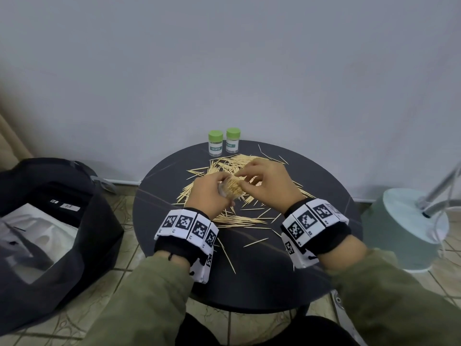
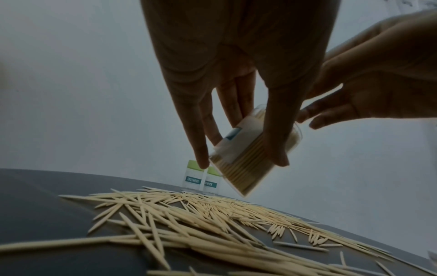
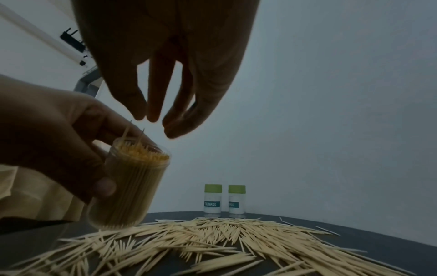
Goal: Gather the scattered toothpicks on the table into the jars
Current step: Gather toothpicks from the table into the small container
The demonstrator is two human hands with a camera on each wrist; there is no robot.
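Clear open jar, packed with toothpicks, gripped by left hand; right hand just above mouth, fingers loose.

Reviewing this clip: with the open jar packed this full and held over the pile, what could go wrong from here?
1. The open jar in the left hand is tilted and packed to the rim, with a couple of toothpicks poking above it; they may slide out.
2. The right hand hovers at the mouth; pushing more in may jam or snap them.
3. Loose toothpicks near the table edge could get brushed off by the sleeves.
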